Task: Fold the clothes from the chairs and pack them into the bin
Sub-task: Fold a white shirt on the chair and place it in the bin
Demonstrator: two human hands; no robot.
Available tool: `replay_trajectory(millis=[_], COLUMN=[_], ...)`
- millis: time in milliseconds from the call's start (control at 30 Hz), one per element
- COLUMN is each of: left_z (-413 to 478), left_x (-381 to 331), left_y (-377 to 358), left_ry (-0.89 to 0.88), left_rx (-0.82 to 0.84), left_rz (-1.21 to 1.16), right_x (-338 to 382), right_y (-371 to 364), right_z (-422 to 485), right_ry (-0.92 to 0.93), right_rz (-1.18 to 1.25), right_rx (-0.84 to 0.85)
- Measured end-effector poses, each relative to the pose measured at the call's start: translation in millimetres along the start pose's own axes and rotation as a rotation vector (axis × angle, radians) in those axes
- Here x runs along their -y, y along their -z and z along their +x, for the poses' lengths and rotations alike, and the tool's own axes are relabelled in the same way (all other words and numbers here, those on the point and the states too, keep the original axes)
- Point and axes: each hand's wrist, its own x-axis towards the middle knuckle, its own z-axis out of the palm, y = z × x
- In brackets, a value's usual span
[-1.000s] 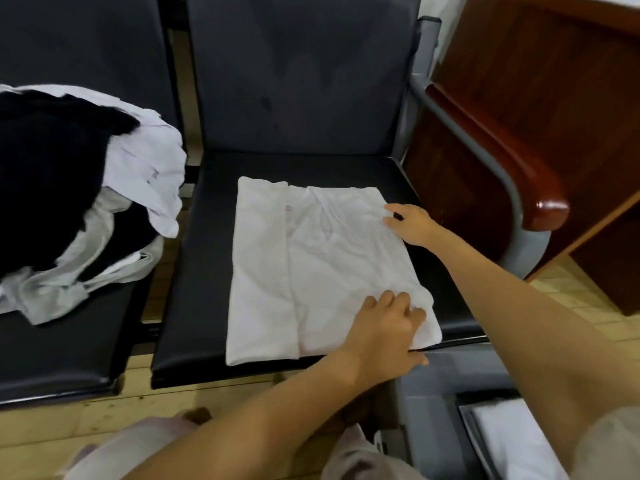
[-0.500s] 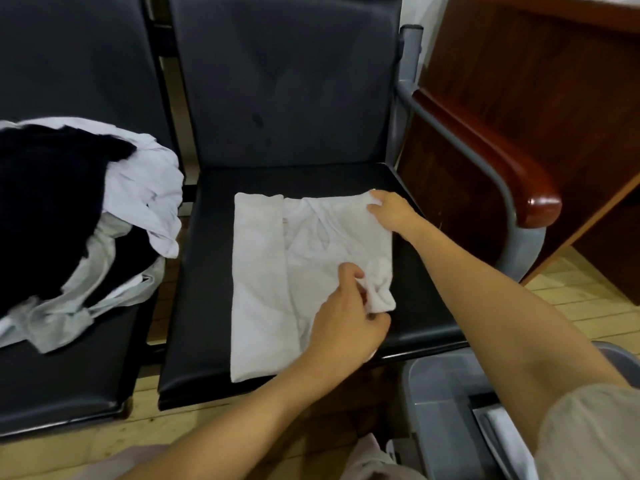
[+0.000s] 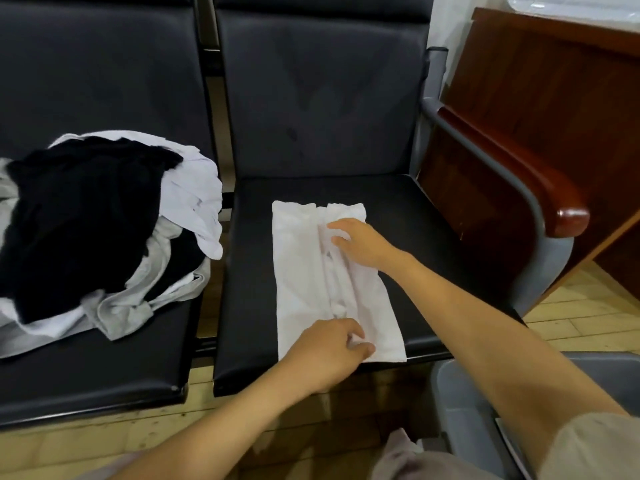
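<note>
A dark reddish wooden cabinet point(image 3: 554, 98) is seen at two o'clock. A pale wooden floor point(image 3: 588, 313) is shown at four o'clock and again at seven o'clock.

Left hand point(image 3: 327, 353) and right hand point(image 3: 362, 242) on white garment point(image 3: 299, 271) atop chair point(image 3: 433, 237)

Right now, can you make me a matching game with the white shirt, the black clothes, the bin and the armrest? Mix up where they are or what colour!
Things:
1. white shirt
2. black clothes
3. bin
4. armrest

Matches:
A. grey, bottom right corner
B. heaped on the left chair
C. shiny red-brown wood
D. folded flat on the right chair

Pairs: 1-D, 2-B, 3-A, 4-C
</note>
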Motion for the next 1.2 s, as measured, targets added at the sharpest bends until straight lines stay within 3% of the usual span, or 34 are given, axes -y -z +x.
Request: replay_trajectory(millis=[200,300,467,600,767,900,1000,1200], left_z=[-9,-15,-27,-30,-30,-34,-38,-39], left_x=[11,18,37,63,78,80,78,53], left_y=[6,12,22,30,35,37,36,51], left_ry=[0.024,-0.019,-0.155,-0.25,-0.337,-0.29,-0.271,-0.358], left_rx=[0.054,0.03,-0.058,-0.066,-0.202,-0.276,-0.317,-0.248], left_rz=[-0.006,0.038,0.269,0.548,0.588,0.411,0.198,-0.352], right_x=[-25,-33,-60,-67,-64,-63,-54,-6], right_y=[-12,-16,-17,-15,-25,-17,-5,43], right_z=[-82,-128,-174,-186,-179,-184,-187,-175], right_ry=[0.176,0.325,0.433,0.47,0.505,0.416,0.225,0.169], right_rz=[-0.125,-0.185,-0.364,-0.47,-0.517,-0.482,-0.256,0.134], right_rx=[0.059,-0.003,-0.072,-0.016,-0.132,-0.153,-0.142,-0.026])
